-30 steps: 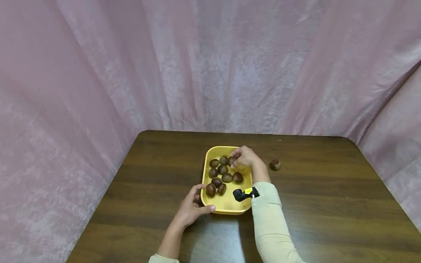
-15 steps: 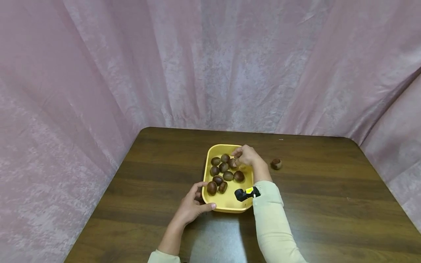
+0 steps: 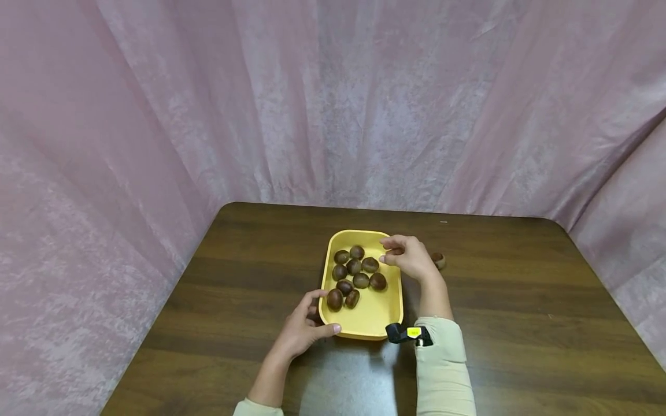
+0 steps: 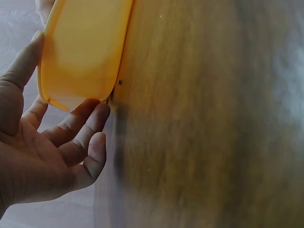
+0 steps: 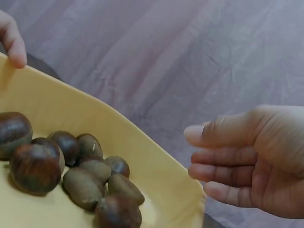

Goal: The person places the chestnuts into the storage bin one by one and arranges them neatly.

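Observation:
A yellow plastic tray stands on the table with several brown chestnuts inside, mostly toward its left and far parts. My left hand grips the near left corner, thumb on the front rim and fingers along the left side. In the left wrist view, fingertips touch the outer wall of the tray. My right hand hovers at the right rim, fingers extended and slightly bent; the right wrist view shows nothing in the hand. One loose chestnut lies on the table, partly hidden behind that hand.
The dark wooden table has rounded far corners. Pink curtains hang behind and beside it. A black wrist strap with a camera sits on the right sleeve, near the tray's front right corner.
My right hand has let go of a chestnut in the far right part of the tray and moved right, out to the rim. My left hand has kept its grip.

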{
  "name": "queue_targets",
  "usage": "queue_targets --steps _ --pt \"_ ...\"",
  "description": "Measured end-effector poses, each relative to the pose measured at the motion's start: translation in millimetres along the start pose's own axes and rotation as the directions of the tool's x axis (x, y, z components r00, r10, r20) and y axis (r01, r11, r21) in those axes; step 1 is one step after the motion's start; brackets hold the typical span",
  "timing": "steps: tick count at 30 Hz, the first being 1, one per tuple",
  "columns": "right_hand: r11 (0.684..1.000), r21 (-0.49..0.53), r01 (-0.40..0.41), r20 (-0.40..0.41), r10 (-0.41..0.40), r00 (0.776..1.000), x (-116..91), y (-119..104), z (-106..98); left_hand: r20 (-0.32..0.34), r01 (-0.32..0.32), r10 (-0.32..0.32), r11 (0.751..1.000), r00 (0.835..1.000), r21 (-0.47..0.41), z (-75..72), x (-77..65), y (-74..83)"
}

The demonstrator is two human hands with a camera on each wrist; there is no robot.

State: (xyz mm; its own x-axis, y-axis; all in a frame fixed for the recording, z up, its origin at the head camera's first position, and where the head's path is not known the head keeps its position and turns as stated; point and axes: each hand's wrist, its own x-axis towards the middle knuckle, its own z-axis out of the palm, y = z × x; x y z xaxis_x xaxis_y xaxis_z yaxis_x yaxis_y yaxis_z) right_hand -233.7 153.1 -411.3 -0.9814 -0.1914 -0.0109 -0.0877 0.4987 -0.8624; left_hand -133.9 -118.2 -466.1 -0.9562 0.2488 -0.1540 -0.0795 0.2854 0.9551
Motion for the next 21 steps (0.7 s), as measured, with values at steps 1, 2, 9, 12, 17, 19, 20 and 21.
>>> queue_targets --steps 1,2,9,12,17,19,20,21 --pt "1.000 0.010 0.006 -0.011 -0.005 1.000 -3 1 -1 -0.001 0.002 -0.002 1.000 1.000 0.002 0.4 0.2 -0.1" --pt "1.000 0.022 0.013 -0.022 -0.012 1.000 -6 2 -2 -0.004 0.007 -0.007 1.000 1.000 0.005 0.8 0.6 -0.2" --pt "0.993 0.075 0.089 -0.107 -0.081 0.991 -23 16 -6 -0.016 0.008 -0.008 1.000 1.000 0.024 2.5 2.3 0.5" --pt "0.987 0.098 0.125 -0.125 -0.112 0.986 -29 22 -9 -0.014 0.008 -0.008 1.000 1.000 0.023 3.6 2.5 0.6" --pt "0.982 0.117 0.148 -0.157 -0.128 0.979 -37 29 -13 -0.017 0.010 -0.010 1.000 1.000 0.020 3.7 2.7 0.6" --pt "0.982 0.118 0.146 -0.169 -0.125 0.978 -39 31 -14 -0.021 0.013 -0.012 1.000 1.000 0.024 3.6 2.9 0.4" --pt "0.982 0.119 0.144 -0.175 -0.122 0.977 -41 32 -15 -0.020 0.013 -0.013 1.000 1.000 0.026 3.5 3.1 0.3" --pt "0.982 0.123 0.142 -0.179 -0.119 0.977 -42 33 -15 -0.022 0.018 -0.018 0.999 1.000 0.026 3.6 3.2 0.3"
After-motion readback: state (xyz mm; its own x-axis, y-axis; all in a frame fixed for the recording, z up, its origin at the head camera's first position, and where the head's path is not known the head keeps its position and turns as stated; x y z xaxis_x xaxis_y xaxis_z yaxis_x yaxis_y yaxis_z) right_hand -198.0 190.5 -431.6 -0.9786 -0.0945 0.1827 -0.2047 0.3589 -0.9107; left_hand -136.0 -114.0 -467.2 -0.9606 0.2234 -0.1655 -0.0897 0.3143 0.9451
